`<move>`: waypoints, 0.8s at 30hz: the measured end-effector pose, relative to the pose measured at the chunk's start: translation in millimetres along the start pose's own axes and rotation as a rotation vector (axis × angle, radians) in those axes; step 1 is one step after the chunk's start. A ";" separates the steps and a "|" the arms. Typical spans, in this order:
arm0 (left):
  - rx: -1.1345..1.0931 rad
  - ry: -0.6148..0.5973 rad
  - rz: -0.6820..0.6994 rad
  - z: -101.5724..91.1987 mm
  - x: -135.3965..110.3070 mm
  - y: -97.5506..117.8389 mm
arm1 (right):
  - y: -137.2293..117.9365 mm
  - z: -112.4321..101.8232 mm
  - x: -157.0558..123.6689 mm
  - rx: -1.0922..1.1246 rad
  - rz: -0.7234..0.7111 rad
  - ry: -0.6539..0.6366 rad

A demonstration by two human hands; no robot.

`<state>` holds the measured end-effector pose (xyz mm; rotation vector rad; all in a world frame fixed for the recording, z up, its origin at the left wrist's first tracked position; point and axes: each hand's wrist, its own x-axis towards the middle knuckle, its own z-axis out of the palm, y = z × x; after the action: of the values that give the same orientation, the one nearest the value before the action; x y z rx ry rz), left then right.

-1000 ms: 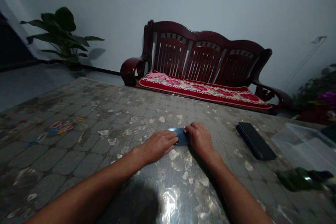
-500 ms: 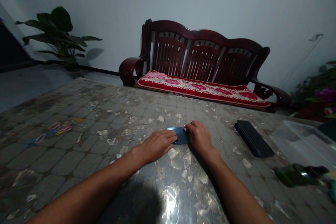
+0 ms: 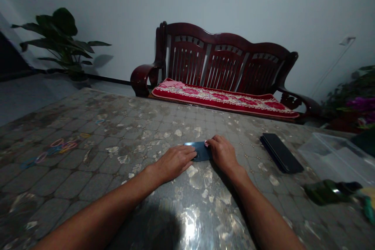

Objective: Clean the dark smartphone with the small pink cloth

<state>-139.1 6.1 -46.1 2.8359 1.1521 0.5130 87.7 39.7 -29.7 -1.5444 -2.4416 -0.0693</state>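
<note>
A flat, dark blue, shiny rectangle (image 3: 202, 151), which looks like a phone, lies on the patterned table in front of me. My left hand (image 3: 177, 160) rests on its left end, fingers together and holding it against the table. At the opposite end my right hand (image 3: 223, 151) is closed, thumb and fingertips pinching a small pinkish-white piece (image 3: 206, 143) at the far edge of the rectangle. Most of that piece is hidden by the fingers, so I cannot tell if it is cloth or paper.
A black wallet-like case (image 3: 281, 153) lies to the right, near a clear plastic box (image 3: 334, 160) and a green bottle (image 3: 329, 192) on its side. Several coloured rubber bands (image 3: 63, 146) are scattered at left. Beyond the table (image 3: 137, 113) stands a wooden bench (image 3: 225, 58).
The view has turned slightly, so the surroundings sit a little further left. Both hands stay at the blue rectangle, with hardly any visible movement.
</note>
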 end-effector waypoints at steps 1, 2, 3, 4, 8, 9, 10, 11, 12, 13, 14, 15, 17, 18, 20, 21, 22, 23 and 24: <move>0.004 0.002 0.002 1.1 -0.4 -0.8 | 3.2 -1.9 0.4 -0.023 0.034 -0.008; 0.005 0.002 0.005 1.8 -0.7 -1.5 | 6.0 -3.8 0.8 -0.045 0.066 -0.017; 0.005 0.002 0.007 2.0 -0.9 -2.0 | 8.1 -5.5 1.1 -0.063 0.093 -0.027; 0.004 0.000 0.009 1.8 -0.9 -2.4 | 9.3 -7.0 1.3 -0.078 0.113 -0.035; -0.006 -0.002 0.013 -1.0 -0.5 -4.2 | 6.5 -10.6 1.0 -0.091 0.132 -0.056; -0.011 0.004 0.018 -1.4 -0.4 -4.8 | 5.2 -11.6 0.8 -0.085 0.130 -0.059; -0.016 0.015 0.025 -1.6 -0.3 -5.6 | 4.3 -13.0 0.7 -0.075 0.128 -0.063; -0.020 0.026 0.032 -1.6 -0.2 -6.4 | 4.2 -14.9 0.7 -0.058 0.124 -0.075; -0.022 0.036 0.036 -1.4 -0.2 -7.3 | 5.0 -17.3 0.8 -0.036 0.116 -0.096; -0.024 0.043 0.039 -1.0 -0.2 -8.1 | 6.9 -20.1 1.0 -0.015 0.107 -0.125; -0.025 0.047 0.039 -0.6 -0.2 -8.9 | 9.6 -23.3 1.3 0.002 0.101 -0.152; -0.027 0.048 0.035 -0.1 -0.1 -9.6 | 13.2 -26.5 1.6 0.010 0.104 -0.172; -0.038 0.037 0.025 0.9 0.1 -10.8 | 21.2 -31.9 2.2 0.001 0.141 -0.173; -0.045 0.030 0.022 1.2 0.2 -11.2 | 25.0 -33.7 2.3 -0.008 0.168 -0.159; -0.058 0.013 0.017 1.4 0.6 -11.7 | 30.6 -35.0 2.3 -0.013 0.208 -0.135; -0.065 0.002 0.014 1.2 0.9 -11.8 | 32.2 -34.7 2.2 -0.008 0.215 -0.133; -0.072 -0.009 0.010 0.5 1.2 -11.8 | 32.9 -33.8 2.0 0.000 0.213 -0.136; -0.079 -0.019 0.001 -0.5 1.7 -11.5 | 33.0 -32.6 1.9 0.009 0.207 -0.137; -0.086 -0.027 -0.010 -1.9 2.3 -11.0 | 32.7 -31.2 1.8 0.019 0.199 -0.134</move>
<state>-145.5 15.4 -45.3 2.7543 1.1118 0.5092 122.0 50.2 -2.1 -1.8291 -2.3632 0.0967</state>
